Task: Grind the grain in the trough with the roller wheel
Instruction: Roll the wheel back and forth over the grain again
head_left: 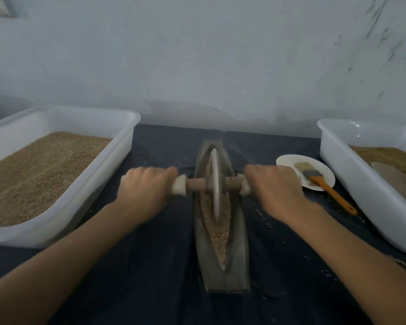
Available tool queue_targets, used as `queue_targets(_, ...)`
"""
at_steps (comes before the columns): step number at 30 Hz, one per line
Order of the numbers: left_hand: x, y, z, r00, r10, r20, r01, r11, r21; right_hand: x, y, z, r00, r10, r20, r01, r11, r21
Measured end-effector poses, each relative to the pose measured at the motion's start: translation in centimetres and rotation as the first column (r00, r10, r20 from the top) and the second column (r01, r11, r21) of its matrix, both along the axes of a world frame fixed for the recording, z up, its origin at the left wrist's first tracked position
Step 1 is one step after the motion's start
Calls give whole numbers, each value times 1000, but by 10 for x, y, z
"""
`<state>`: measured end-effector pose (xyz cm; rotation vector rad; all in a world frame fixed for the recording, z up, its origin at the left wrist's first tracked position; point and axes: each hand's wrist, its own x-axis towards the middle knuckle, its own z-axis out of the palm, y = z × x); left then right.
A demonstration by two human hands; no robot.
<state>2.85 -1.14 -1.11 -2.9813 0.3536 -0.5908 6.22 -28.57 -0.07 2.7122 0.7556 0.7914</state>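
A long boat-shaped grey trough [238,261] lies lengthwise on the dark cloth in front of me. Brown grain [217,233] fills its groove. A thin grey roller wheel [215,181] stands upright in the groove, a little beyond the trough's middle. Through the wheel runs a wooden axle [195,184] with pale wrapped ends. My left hand [145,186] grips the left end of the axle. My right hand [273,184] grips the right end. Both hands are slightly blurred.
A white tub [117,165] full of brown grain stands at the left. Another white tub [352,184] with grain stands at the right. Between it and the trough, a white plate [288,160] carries an orange-handled brush [324,184]. A pale wall rises behind. Stray grains dot the cloth.
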Motion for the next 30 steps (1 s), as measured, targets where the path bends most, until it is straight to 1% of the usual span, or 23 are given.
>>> queue_targets(3, -67, 0, 7, 974, -167, 151, 169, 986, 3, -57, -24, -1, 992, 127, 17, -127, 990, 57)
queue_targets(5, -89, 2, 9, 957, -200, 209, 202, 979, 10, -77, -38, 1, 988, 155, -11, -154, 984, 87)
queue_targets(6, -91, 4, 9, 957, -199, 211, 201, 980, 16, -80, -42, 2, 987, 156, -39, -152, 984, 91)
queue_targets(7, -88, 6, 9, 962, -193, 192, 192, 981, 23, -78, -44, 1, 986, 153, -66, -147, 985, 95)
queue_targets(9, -68, 5, 6, 985, -141, 98, 140, 990, 23, -58, -40, -5, 987, 130, -95, -121, 988, 100)
queue_targets(10, -52, 2, 4, 993, -99, 64, 97, 995, 35, -41, -34, -9, 992, 79, -100, -71, 994, 78)
queue_targets(11, -34, -2, 4, 997, -49, 60, 44, 996, 73, -20, -28, -13, 994, -4, -106, 9, 999, 45)
queue_targets(12, -13, -6, 5, 997, 11, 77, -21, 992, 121, 4, -21, -16, 988, -82, -128, 90, 995, 53)
queue_targets(14, 30, -13, 15, 984, 113, 135, -135, 977, 164, 49, -12, -19, 977, -159, -141, 175, 978, 111)
queue_targets(17, 77, -17, 35, 982, 151, 113, -171, 967, 187, 85, -4, -21, 978, -170, -119, 189, 968, 164)
queue_targets(19, 81, -19, 38, 984, 136, 116, -158, 965, 210, 81, -5, -23, 973, -178, -145, 199, 968, 152)
queue_targets(20, 73, -20, 36, 986, 120, 114, -142, 965, 219, 71, -7, -23, 968, -177, -175, 205, 966, 158)
queue_targets(22, 41, -19, 27, 994, 84, 65, -95, 979, 178, 38, -15, -21, 966, -158, -206, 191, 970, 152)
queue_targets(24, -2, -12, 17, 997, 79, -7, -77, 989, 126, -6, -25, -16, 987, -95, -130, 108, 989, 98)
queue_targets(26, -51, -5, 15, 1000, -1, 6, 1, 995, 99, -49, -34, -9, 999, 43, -24, -40, 995, 94)
queue_targets(27, -71, -3, 16, 998, -61, 21, 59, 996, 71, -66, -37, -5, 996, 86, -2, -85, 991, 98)
queue_targets(29, -93, 3, 16, 985, -151, 81, 148, 988, 42, -86, -42, 0, 994, 107, -28, -104, 989, 101)
queue_targets(30, -95, 4, 15, 982, -162, 95, 159, 986, 44, -88, -42, 0, 994, 86, -67, -80, 993, 91)
